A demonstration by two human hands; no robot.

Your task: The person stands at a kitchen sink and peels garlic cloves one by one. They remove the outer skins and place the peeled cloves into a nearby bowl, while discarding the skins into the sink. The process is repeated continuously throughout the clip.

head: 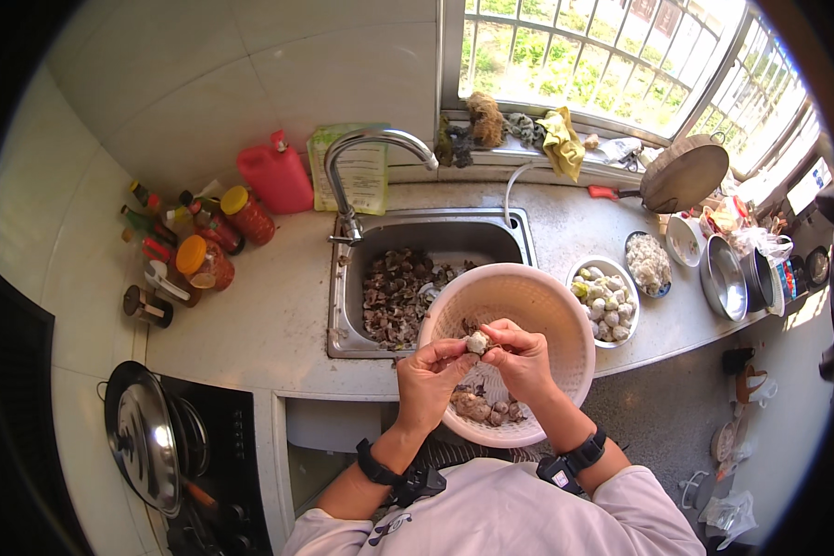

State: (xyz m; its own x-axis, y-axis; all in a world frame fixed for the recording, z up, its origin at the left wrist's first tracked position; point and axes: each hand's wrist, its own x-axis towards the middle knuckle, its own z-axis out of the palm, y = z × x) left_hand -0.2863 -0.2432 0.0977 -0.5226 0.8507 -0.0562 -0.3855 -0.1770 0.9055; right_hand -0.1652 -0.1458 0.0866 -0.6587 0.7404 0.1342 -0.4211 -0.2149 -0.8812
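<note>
A small pale tuber (pixel 477 342), largely bare of skin, is pinched between the fingertips of both hands. My left hand (pixel 427 382) holds its left side and my right hand (pixel 525 361) its right side. Both are over a pink plastic colander basket (pixel 556 313), which leans over the sink's front right corner. Several brown unpeeled tubers (pixel 483 406) lie at the bottom of the basket. Dark peelings (pixel 396 299) cover much of the stainless steel sink (pixel 452 240). To the right, a white bowl (pixel 629 333) is heaped with peeled tubers (pixel 606 306).
A chrome faucet (pixel 347 174) arches above the sink. Bottles and jars (pixel 201 254) crowd the left counter by a red jug (pixel 274 181). A lidded wok (pixel 142 445) sits on the stove. Rightward are a dish of white food (pixel 646 264), a metal basin (pixel 723 278) and a pan (pixel 688 174).
</note>
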